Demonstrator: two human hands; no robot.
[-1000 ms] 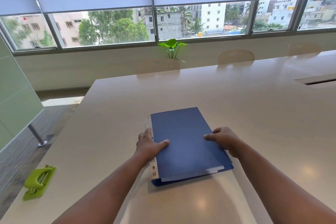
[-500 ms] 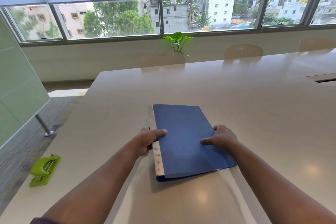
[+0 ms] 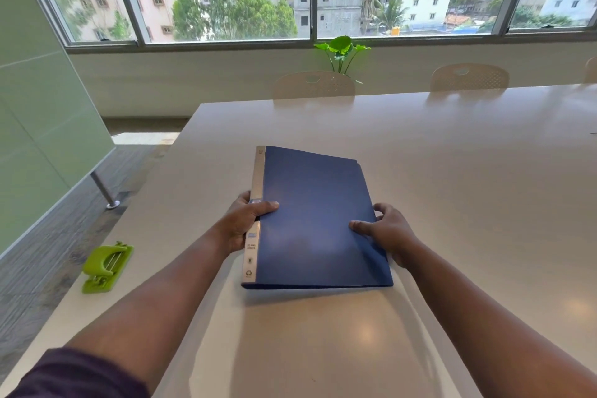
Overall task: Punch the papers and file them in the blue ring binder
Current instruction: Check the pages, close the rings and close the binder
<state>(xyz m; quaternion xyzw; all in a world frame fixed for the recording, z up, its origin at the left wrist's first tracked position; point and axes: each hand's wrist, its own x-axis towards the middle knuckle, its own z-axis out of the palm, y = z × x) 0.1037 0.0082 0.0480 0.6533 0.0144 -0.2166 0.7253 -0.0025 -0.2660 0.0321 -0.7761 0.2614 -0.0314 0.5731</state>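
Binder [image 3: 315, 220] lay mid-frame, spine running away; left hand [image 3: 245, 223] gripped the spine, right hand [image 3: 384, 233] clasped the opening edge.

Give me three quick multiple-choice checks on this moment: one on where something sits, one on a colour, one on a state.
1. Where is the hole punch?
A. near the table's left edge, left of the binder
B. on top of the binder
C. on the window sill

2. What colour is the hole punch?
A. red
B. lime green
C. black

3. What state is the ring binder in?
A. open flat, rings showing
B. standing upright on its spine
C. closed, held at both sides

Answers:
1 A: it lies on the table far left of the left hand.
2 B: its whole body is bright green.
3 C: the cover is down, the left hand grips the spine side and the right hand grips the opening edge.
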